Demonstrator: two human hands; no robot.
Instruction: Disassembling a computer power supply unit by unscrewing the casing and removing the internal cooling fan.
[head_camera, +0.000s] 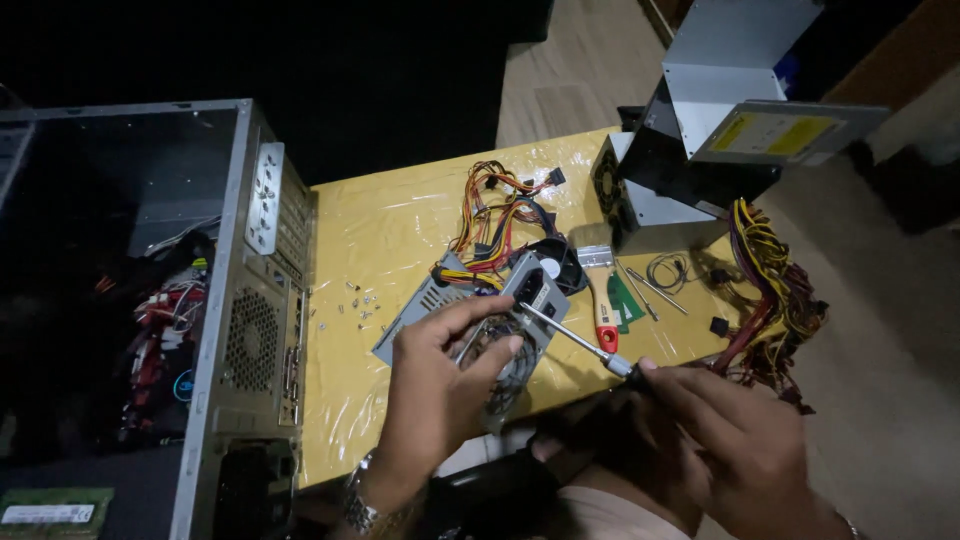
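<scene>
- Nearest the camera, a screwdriver (580, 345) is held by the right hand (735, 440), its grip closed on the dark handle, the tip set against a grey power supply (480, 300).
- That power supply is steadied by the left hand (440, 385), fingers closed over its near edge (wire fan guard underneath), above the yellow worktop (390, 220).
- Loose screws (355, 305) are scattered beside an open computer case (250, 300).

open computer case (235, 300) | loose screws (358, 305) | red-handled brush (603, 310) | stacked drives (740, 120)
</scene>
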